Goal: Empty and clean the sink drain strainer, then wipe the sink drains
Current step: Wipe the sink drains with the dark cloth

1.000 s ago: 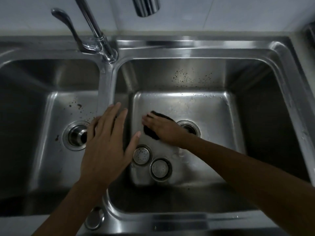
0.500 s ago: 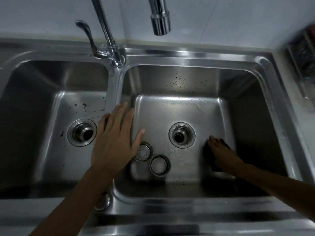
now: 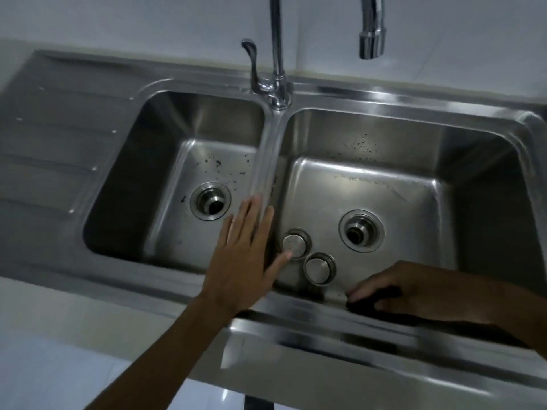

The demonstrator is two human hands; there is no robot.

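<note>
Looking down on a stainless double sink (image 3: 384,105) set against a pale tiled wall (image 3: 148,22), ribbed drainboard (image 3: 59,128) at left. Faucet (image 3: 276,54) rises from the divider; spout end (image 3: 371,39) hangs over the right basin. Dark specks on left basin floor and right basin back wall. Both drains open: left drain (image 3: 210,201), right drain (image 3: 361,230). Two strainers (image 3: 294,243) (image 3: 319,268) lie on the right basin floor, touching, between divider and right drain. Left hand (image 3: 242,261) flat on the divider, fingers spread, holding nothing; thumb tip at the nearer strainer's edge. Right hand (image 3: 414,287) low at the right basin's front wall, fingers curled and pressed onto a dark scrub pad (image 3: 373,303). White floor tiles visible below the sink front.
</note>
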